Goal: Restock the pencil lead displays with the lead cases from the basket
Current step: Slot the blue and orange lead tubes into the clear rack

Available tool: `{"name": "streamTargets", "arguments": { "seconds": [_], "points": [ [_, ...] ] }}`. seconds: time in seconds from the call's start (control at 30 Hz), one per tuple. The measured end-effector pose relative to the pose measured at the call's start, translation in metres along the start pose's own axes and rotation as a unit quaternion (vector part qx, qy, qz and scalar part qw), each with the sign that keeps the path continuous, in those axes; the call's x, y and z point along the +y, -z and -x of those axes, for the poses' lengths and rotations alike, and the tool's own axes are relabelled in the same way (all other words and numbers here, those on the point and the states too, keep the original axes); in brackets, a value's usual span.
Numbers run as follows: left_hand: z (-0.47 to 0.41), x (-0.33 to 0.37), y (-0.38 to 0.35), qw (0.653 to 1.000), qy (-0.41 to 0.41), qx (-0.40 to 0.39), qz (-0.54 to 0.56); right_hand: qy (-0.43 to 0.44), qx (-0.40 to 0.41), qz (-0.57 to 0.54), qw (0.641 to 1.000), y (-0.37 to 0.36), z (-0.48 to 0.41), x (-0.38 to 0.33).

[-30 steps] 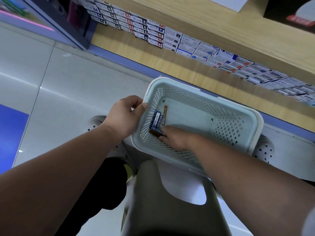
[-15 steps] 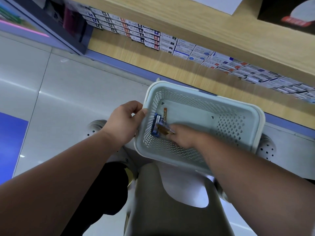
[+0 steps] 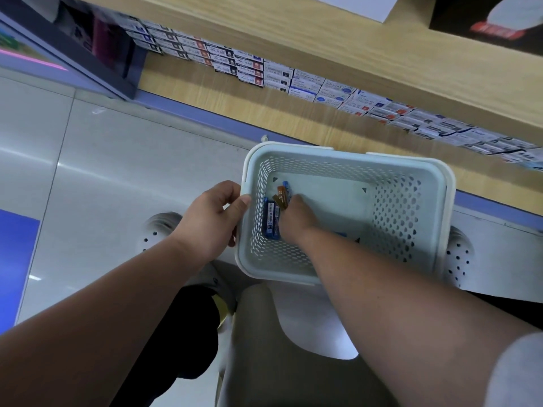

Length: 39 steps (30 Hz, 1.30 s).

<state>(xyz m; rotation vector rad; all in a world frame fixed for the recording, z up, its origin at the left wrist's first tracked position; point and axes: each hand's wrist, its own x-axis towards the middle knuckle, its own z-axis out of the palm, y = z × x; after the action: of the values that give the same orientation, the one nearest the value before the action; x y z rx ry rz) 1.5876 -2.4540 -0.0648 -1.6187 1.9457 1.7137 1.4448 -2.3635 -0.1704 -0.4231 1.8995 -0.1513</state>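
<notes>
Right hand point(image 3: 296, 215) fingers curl onto slim orange lead cases point(image 3: 281, 196) at centre frame. Blue lead cases point(image 3: 271, 220) marked "HB" lie just left of them. Left hand point(image 3: 210, 223) grips the left rim of the pale perforated plastic basket point(image 3: 293, 149). The basket floor to the right lies open. Rows of small white boxes point(image 3: 305, 83) line the light wooden shelf point(image 3: 205, 92) across the upper frame, their print too blurred to read.

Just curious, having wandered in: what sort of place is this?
Probably a stationery shop: rows of small boxes line a wooden shelf, and the right hand pinches lead cases in a restocking basket.
</notes>
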Motion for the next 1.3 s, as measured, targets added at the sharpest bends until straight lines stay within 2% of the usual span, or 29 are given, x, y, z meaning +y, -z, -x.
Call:
{"name": "streamTargets", "arguments": {
  "seconds": [0.43,0.73,0.87,1.07,1.3],
  "points": [
    [0.001,0.001,-0.001,1.0,0.002,-0.012,-0.015,0.038,0.012,0.005,0.999,0.004,0.004,-0.001],
    [0.002,0.003,-0.001,1.0,0.004,-0.013,-0.007,0.054,0.057,0.027,0.997,-0.001,0.002,-0.003],
    [0.002,0.003,0.0,1.0,0.001,-0.014,-0.003,0.036,0.096,0.028,0.994,-0.006,0.003,-0.004],
    [0.0,0.004,-0.001,1.0,-0.003,-0.006,-0.021,0.003,0.082,-0.053,0.995,-0.01,-0.002,0.0],
    [0.001,0.007,0.0,1.0,0.001,-0.008,-0.019,-0.016,0.068,-0.082,0.994,-0.005,-0.011,-0.002]
  ]
}}
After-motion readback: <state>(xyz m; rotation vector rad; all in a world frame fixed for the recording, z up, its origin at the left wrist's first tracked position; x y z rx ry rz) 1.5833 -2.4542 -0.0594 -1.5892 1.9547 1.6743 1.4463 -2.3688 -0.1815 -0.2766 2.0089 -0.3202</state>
